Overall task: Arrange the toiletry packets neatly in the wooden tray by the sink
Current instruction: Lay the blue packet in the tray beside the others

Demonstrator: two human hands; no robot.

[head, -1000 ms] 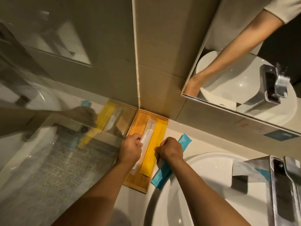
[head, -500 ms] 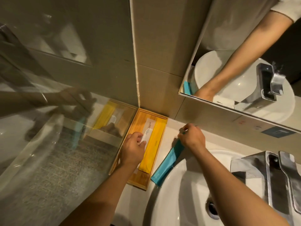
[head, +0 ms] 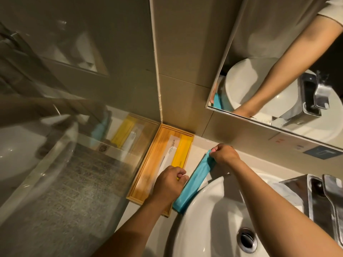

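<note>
Your right hand (head: pixel 225 154) pinches far end of long blue packet (head: pixel 193 184), lying outside rectangular wooden tray (head: pixel 148 164), on its right. Your left hand (head: pixel 167 184) curled, grip unclear. Tray holds yellow packet (head: pixel 181 153), white packet (head: pixel 169 153).

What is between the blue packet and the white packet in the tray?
The yellow packet lies between the blue packet and the white packet, inside the wooden tray, along its right side. The head view shows it.

A bathroom, hotel-like: a white basin (head: pixel 213 210) with a chrome tap (head: pixel 319 199), a mirror (head: pixel 278 52) on tiled walls, a glass shower screen (head: pixel 55 164), and a wooden tray (head: pixel 148 171) of toiletry packets (head: pixel 181 153).
</note>
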